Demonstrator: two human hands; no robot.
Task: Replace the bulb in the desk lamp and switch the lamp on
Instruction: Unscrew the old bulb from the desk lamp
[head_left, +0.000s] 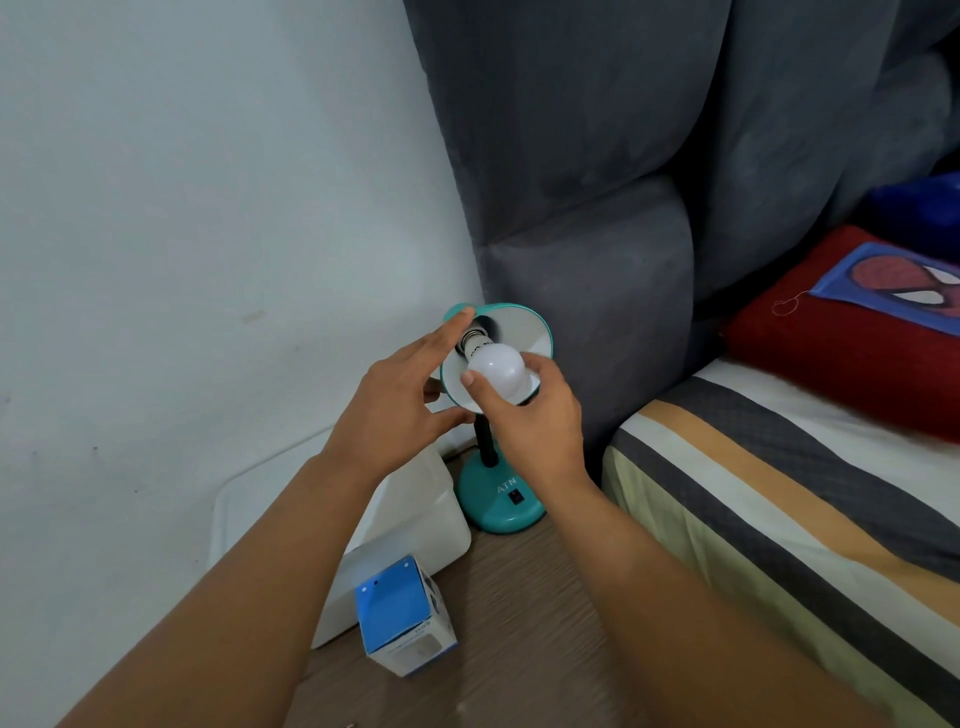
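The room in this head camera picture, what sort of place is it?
Most likely a bedroom: a bed with a striped cover, a grey padded headboard, and a teal desk lamp on a wooden surface beside it.

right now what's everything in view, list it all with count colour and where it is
desk lamp: 1, teal, on the wooden surface by the wall, shade tipped toward the camera
bulb: 1, white, at the lamp socket, unlit
bulb box: 1, blue and white, standing near the front of the surface
plastic container: 1, translucent white, left of the lamp base
headboard: 1, grey, padded, behind the lamp
bed: 1, striped sheet, right
pillow: 1, red with a blue patch, on the bed
wall: white, left
left hand: on the shade's rim
right hand: gripping the bulb
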